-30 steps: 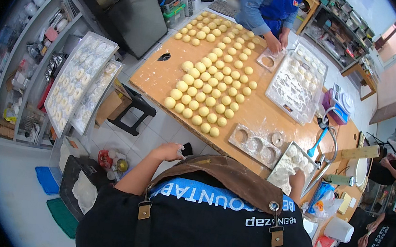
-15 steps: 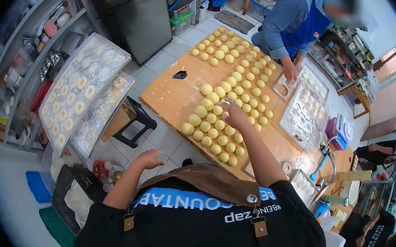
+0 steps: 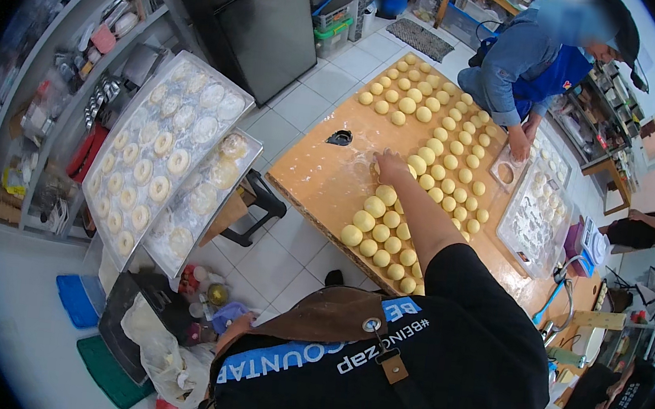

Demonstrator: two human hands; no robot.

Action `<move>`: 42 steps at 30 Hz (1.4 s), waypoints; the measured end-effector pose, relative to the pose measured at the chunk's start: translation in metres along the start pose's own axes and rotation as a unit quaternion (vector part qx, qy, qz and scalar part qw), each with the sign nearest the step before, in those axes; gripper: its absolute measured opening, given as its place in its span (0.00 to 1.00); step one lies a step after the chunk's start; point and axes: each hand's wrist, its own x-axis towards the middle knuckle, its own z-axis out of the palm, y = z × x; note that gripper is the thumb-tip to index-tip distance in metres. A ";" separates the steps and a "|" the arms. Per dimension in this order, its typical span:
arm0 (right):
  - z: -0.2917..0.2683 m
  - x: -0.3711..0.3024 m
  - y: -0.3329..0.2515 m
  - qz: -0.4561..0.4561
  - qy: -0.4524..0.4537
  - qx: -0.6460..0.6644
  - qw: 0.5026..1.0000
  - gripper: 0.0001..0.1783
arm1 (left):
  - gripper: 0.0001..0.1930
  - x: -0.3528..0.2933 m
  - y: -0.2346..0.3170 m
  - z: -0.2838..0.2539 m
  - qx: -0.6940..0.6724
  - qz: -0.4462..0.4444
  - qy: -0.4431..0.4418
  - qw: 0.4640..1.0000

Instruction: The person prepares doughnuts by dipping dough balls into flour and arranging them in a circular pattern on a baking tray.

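My right arm stretches over the wooden table (image 3: 316,156). My right hand (image 3: 391,168) is low at the left edge of the rows of pale yellow dough balls (image 3: 375,206), its fingers bent downward. The back of the hand hides what lies under it. Flour dusts the wood beside the fingertips. Down by my brown apron (image 3: 324,316), my left hand (image 3: 235,328) shows only in part, next to a purple item (image 3: 229,317); its fingers are too hidden to read.
To the left, two tilted trays (image 3: 151,249) hold floured dough rings and rounds. A black stool (image 3: 262,212) stands beside them. Across the table, a co-worker (image 3: 519,61) handles a board with a round hole (image 3: 506,173). A clear floured tray (image 3: 517,238) lies at the right.
The view has swung left. My right hand has moved to the left edge of the dough rows. My left hand has dropped from in front of the trays to beside my apron.
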 end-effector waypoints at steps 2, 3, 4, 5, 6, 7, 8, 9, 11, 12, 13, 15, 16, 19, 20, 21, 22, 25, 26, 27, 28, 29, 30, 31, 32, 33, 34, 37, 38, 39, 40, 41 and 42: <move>0.006 0.003 0.004 -0.022 0.039 -0.019 0.999 0.32 | 0.28 0.002 0.008 -0.002 -0.015 0.011 0.007 1.000; 0.007 0.007 0.006 -0.015 0.044 -0.015 0.999 0.32 | 0.28 0.002 0.011 -0.004 -0.020 0.018 0.009 1.000; 0.008 0.011 0.006 -0.036 0.033 -0.012 0.999 0.32 | 0.28 0.005 0.015 -0.008 -0.022 0.025 0.009 0.999; 0.008 0.014 0.004 -0.060 0.021 -0.009 0.998 0.32 | 0.27 0.006 0.018 -0.011 -0.021 0.029 0.009 0.999; 0.001 0.012 -0.002 -0.057 0.025 -0.006 0.998 0.32 | 0.27 0.006 0.020 -0.014 -0.019 0.032 0.010 0.999; -0.007 0.010 -0.005 -0.073 0.010 -0.024 0.997 0.28 | 0.27 0.006 0.023 -0.018 -0.014 0.034 0.011 0.999; -0.014 0.004 -0.009 -0.086 -0.006 -0.042 0.995 0.24 | 0.27 0.006 0.025 -0.024 -0.006 0.039 0.011 0.999; -0.017 0.002 -0.010 -0.077 -0.004 -0.038 0.996 0.24 | 0.27 0.006 0.030 -0.030 0.003 0.044 0.010 0.999; -0.022 -0.001 -0.010 -0.099 0.048 -0.005 0.994 0.26 | 0.27 0.005 0.040 -0.042 0.016 0.049 0.009 0.999; -0.028 -0.010 -0.011 -0.088 0.049 -0.001 0.995 0.26 | 0.27 0.003 0.053 -0.050 0.017 0.044 0.007 0.999; -0.035 -0.020 -0.011 -0.093 0.080 0.035 0.992 0.26 | 0.27 0.000 0.065 -0.059 0.002 0.024 0.001 1.000; -0.051 -0.042 -0.016 -0.094 0.116 0.071 0.986 0.26 | 0.27 0.016 0.065 -0.059 0.066 0.051 -0.003 0.997; -0.053 -0.054 -0.017 -0.095 0.167 0.141 0.971 0.27 | 0.27 0.028 0.063 -0.059 0.124 0.073 -0.003 0.990; -0.047 -0.101 -0.006 -0.060 0.266 0.245 0.930 0.28 | 0.26 0.072 0.050 -0.046 0.060 0.170 -0.014 0.984; -0.041 -0.120 0.002 -0.050 0.253 0.312 0.914 0.27 | 0.26 0.081 0.054 -0.041 0.034 0.174 -0.022 0.984; -0.034 -0.141 0.012 -0.038 0.242 0.380 0.892 0.26 | 0.26 0.089 0.058 -0.038 0.009 0.177 -0.031 0.984; -0.015 -0.169 0.037 0.003 0.246 0.408 0.879 0.26 | 0.26 0.074 0.119 -0.055 0.068 0.206 -0.042 0.975; 0.025 -0.255 0.088 0.100 0.232 0.442 0.861 0.26 | 0.27 0.092 0.148 -0.058 0.147 0.242 -0.066 0.957; 0.043 -0.285 0.106 0.134 0.234 0.458 0.847 0.25 | 0.27 0.108 0.147 -0.054 0.200 0.223 -0.086 0.950; 0.062 -0.309 0.129 0.172 0.242 0.473 0.830 0.25 | 0.27 0.120 0.145 -0.048 0.252 0.203 -0.104 0.940; 0.086 -0.339 0.154 0.222 0.252 0.486 0.807 0.26 | 0.27 0.123 0.156 -0.040 0.270 0.217 -0.127 0.929; 0.097 -0.369 0.169 0.248 0.256 0.489 0.796 0.26 | 0.27 0.110 0.169 -0.037 0.255 0.229 -0.109 0.933; 0.105 -0.409 0.182 0.318 0.288 0.432 0.793 0.25 | 0.27 0.096 0.199 -0.041 0.249 0.248 -0.097 0.931; 0.109 -0.443 0.191 0.374 0.311 0.370 0.792 0.24 | 0.27 0.076 0.226 -0.045 0.234 0.261 -0.077 0.933; 0.118 -0.475 0.199 0.425 0.325 0.370 0.760 0.24 | 0.25 0.053 0.259 -0.043 0.241 0.272 -0.075 0.929; 0.124 -0.499 0.208 0.464 0.337 0.369 0.732 0.23 | 0.25 0.050 0.271 -0.037 0.250 0.278 -0.081 0.924; 0.132 -0.522 0.215 0.500 0.332 0.320 0.733 0.23 | 0.25 0.047 0.281 -0.031 0.257 0.297 -0.079 0.916; 0.150 -0.565 0.232 0.573 0.286 0.276 0.717 0.25 | 0.24 0.055 0.308 -0.010 0.283 0.314 -0.102 0.901; 0.156 -0.575 0.238 0.564 0.275 0.264 0.733 0.29 | 0.24 0.054 0.318 0.000 0.295 0.309 -0.131 0.895; 0.163 -0.583 0.244 0.554 0.264 0.252 0.748 0.32 | 0.24 0.051 0.326 0.008 0.298 0.308 -0.133 0.893; 0.170 -0.590 0.248 0.548 0.266 0.225 0.761 0.37 | 0.24 0.047 0.333 0.017 0.307 0.313 -0.122 0.890; 0.177 -0.599 0.252 0.549 0.265 0.227 0.759 0.37 | 0.25 0.041 0.337 0.026 0.316 0.317 -0.110 0.887; 0.180 -0.609 0.256 0.556 0.253 0.248 0.752 0.40 | 0.25 0.036 0.339 0.034 0.318 0.317 -0.109 0.887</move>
